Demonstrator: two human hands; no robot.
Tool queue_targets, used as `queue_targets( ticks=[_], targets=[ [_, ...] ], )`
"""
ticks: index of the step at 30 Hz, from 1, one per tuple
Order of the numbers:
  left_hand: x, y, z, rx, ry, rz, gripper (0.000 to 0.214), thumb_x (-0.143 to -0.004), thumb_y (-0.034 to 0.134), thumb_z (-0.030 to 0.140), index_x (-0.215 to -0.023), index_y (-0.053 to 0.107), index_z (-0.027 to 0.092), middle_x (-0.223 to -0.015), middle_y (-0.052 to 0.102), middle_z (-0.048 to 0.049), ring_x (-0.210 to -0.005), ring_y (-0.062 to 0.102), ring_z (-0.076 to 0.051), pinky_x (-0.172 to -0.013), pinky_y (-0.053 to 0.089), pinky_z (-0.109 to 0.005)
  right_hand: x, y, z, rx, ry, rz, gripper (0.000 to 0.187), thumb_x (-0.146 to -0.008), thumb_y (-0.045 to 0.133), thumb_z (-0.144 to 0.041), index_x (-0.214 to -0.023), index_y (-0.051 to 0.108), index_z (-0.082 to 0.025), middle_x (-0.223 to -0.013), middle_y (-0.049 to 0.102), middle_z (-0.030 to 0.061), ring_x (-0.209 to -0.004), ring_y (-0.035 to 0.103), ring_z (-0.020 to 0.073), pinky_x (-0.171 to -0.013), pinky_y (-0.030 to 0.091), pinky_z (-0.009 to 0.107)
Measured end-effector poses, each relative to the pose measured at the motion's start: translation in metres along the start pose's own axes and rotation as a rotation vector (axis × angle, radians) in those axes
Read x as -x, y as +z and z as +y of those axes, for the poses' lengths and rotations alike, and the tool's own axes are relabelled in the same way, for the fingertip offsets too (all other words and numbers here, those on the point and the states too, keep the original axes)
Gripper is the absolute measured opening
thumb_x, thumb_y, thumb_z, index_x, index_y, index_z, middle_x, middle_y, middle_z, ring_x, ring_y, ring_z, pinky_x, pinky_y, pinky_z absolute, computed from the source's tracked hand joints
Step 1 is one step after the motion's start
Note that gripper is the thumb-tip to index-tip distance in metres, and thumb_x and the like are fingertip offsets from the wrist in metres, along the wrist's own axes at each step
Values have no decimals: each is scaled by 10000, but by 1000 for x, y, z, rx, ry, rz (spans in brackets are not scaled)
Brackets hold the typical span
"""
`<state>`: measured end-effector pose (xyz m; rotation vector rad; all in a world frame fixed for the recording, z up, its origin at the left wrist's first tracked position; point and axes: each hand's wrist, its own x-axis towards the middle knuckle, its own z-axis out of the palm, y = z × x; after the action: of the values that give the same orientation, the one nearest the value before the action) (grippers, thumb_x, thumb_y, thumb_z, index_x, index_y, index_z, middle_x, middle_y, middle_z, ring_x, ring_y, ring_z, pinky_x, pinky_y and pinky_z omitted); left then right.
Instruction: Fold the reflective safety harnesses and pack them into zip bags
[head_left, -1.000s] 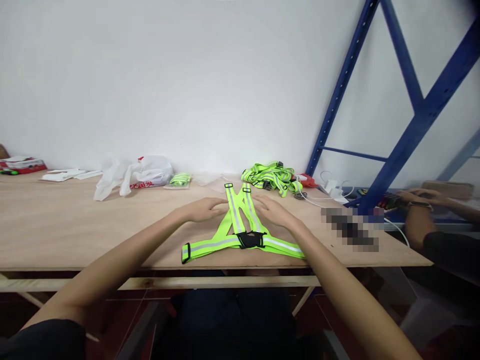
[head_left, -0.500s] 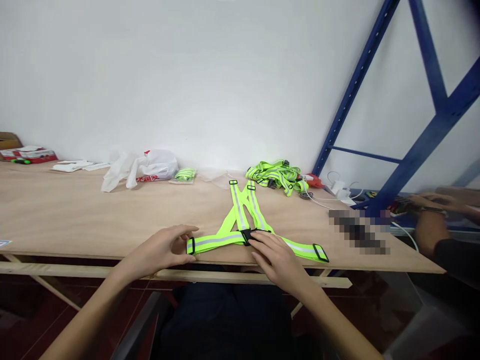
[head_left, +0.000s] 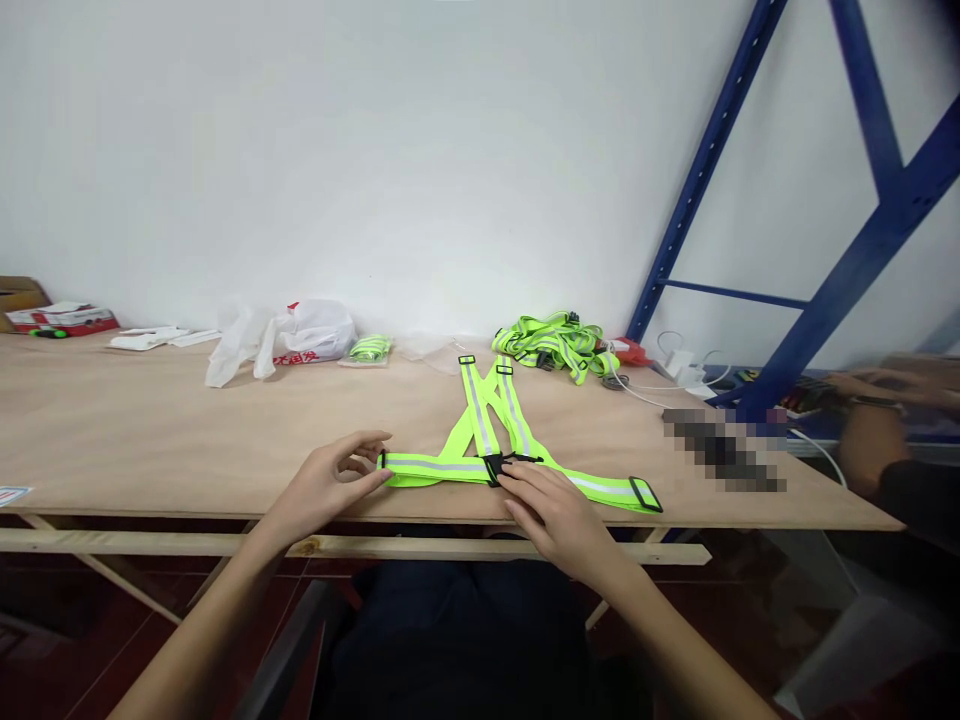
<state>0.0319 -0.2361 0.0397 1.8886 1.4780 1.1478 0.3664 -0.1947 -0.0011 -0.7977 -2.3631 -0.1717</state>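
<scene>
The left hand [head_left: 324, 486] pinches a flat neon-yellow webbing harness [head_left: 442, 466]; the right hand [head_left: 564, 515], grip unclear, touches its black plastic buckle [head_left: 493, 468].

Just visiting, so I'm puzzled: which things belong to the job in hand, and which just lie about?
Job in hand: vest, left hand at one end; buckle, partly under the right hand; perhaps the matching heap.
Seemingly just lying about: white bag; red box; papers.

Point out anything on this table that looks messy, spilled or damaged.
The green straps near the wall lie in a tangled heap, unlike the harness spread out in front. The dark patch at right is pixelated, so I can't tell what it covers. I see no spill or damage.
</scene>
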Motion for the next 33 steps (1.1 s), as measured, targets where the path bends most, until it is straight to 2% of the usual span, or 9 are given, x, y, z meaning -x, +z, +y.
queue_targets(
  ticks=[4, 7, 12, 17, 20, 24, 26, 29, 33],
  targets=[
    [-28, 9, 22, 195, 70, 190, 472, -784, 735, 505, -1108, 659, 170, -1110, 714, -106, -1043, 675, -273, -876, 597, -419, -1, -1, -2, 23, -17, 4, 295, -993, 500, -225, -1213, 690, -173, -1222, 720, 114, -1138, 640, 281, -962, 543, 478],
    [-65, 36, 57, 370, 187, 229, 401, -777, 759, 438, -1040, 655, 155, -1076, 710, -104, -990, 678, -246, -791, 612, -371, -3, -3, -5, 42, -9, -4, 291, -989, 507, -230, -1204, 698, -183, -1228, 719, 105, -1098, 626, 291, -927, 538, 486],
    [-107, 125, 101, 546, 289, -14, 297, -795, 735, 339, -1008, 652, 149, -1049, 688, -85, -932, 664, -198, -764, 580, -320, -3, -4, -8, 61, 18, -41, 293, -981, 529, -247, -1215, 691, -177, -1228, 717, 109, -1052, 604, 303, -899, 517, 493],
    [-100, 188, 90, 421, 180, -211, 285, -768, 778, 237, -1005, 655, 136, -1030, 700, -89, -963, 659, -206, -892, 532, -361, 0, -3, -11, 46, 31, -61, 249, -969, 543, -223, -1154, 707, -195, -1180, 726, 113, -1098, 606, 319, -964, 476, 539],
    [-94, 195, 80, 341, 155, -272, 300, -771, 790, 253, -1013, 653, 140, -1058, 699, -89, -972, 654, -202, -886, 531, -346, 1, -10, -17, -15, 71, -79, 244, -959, 550, -206, -1139, 715, -193, -1169, 729, 113, -1125, 613, 310, -1013, 457, 527],
    [-92, 193, 78, 200, 155, -309, 356, -757, 811, 265, -1049, 642, 151, -1017, 705, -64, -934, 661, -191, -836, 530, -311, 4, -40, -12, -253, 100, -232, 240, -965, 546, -221, -1117, 731, -238, -1153, 743, 67, -1060, 672, 233, -948, 518, 370],
    [-91, 193, 80, 45, 193, -313, 339, -765, 808, 291, -1030, 649, 152, -980, 703, -56, -909, 658, -202, -805, 522, -312, 13, -61, 3, -312, 164, -229, 247, -985, 513, -257, -1080, 741, -254, -1082, 765, 49, -987, 699, 208, -880, 538, 319],
    [-81, 194, 85, -271, 349, -325, 253, -823, 769, 343, -942, 670, 143, -973, 686, -80, -931, 639, -234, -816, 504, -332, 35, -90, 36, -137, 323, -120, 244, -939, 576, -367, -1089, 732, -254, -1111, 746, 79, -1050, 677, 260, -923, 527, 378],
    [-55, 195, 93, -646, 522, -222, 226, -943, 613, 342, -1028, 687, 146, -1100, 637, -134, -1078, 574, -305, -889, 481, -429, 57, -110, 71, -27, 534, -229, 418, -814, 688, -449, -1182, 702, -251, -1237, 692, 99, -1124, 630, 313, -945, 511, 424]
  ],
)
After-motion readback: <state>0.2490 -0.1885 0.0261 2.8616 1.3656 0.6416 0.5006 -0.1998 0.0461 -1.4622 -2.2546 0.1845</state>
